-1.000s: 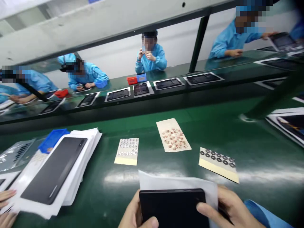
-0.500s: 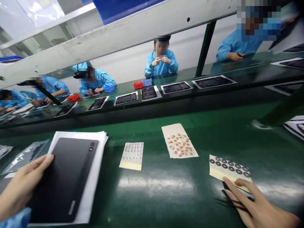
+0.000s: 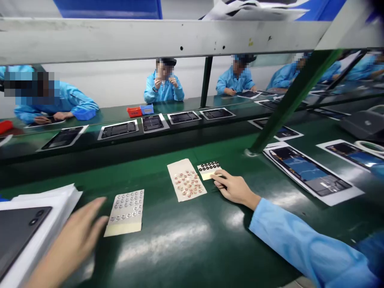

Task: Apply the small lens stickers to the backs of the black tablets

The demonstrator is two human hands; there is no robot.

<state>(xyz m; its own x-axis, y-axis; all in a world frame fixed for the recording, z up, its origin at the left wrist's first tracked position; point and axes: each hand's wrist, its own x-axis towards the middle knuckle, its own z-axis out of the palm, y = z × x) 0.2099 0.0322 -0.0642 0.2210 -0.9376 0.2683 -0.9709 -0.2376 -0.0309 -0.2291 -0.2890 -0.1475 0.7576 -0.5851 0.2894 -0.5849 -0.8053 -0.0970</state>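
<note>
My right hand (image 3: 232,188) has its fingertips at the lower edge of a small sheet of round black ring stickers (image 3: 209,170), apparently pinching its pale yellow strip. Touching or nearly touching that sheet is a cream sheet (image 3: 177,167) dotted with small red-marked pieces. My left hand (image 3: 76,236), blurred, is empty with thumb and fingers apart. It hovers between a dark tablet (image 3: 18,236) on white paper sheets (image 3: 64,200) and a pale sheet of small square-outlined stickers (image 3: 127,208). No tweezers can be made out in my right hand.
Opened tablets on white sheets line the raised shelf (image 3: 150,138); another opened tablet (image 3: 306,168) lies at right beside a green post (image 3: 288,108). Red and blue bins (image 3: 139,110) stand across the bench, where several people in blue sit. A tape roll (image 3: 370,147) lies far right.
My left hand has left the tablet and moved right. My right hand has brought the black ring stickers beside the red-dotted sheet. The view has turned right and levelled.
</note>
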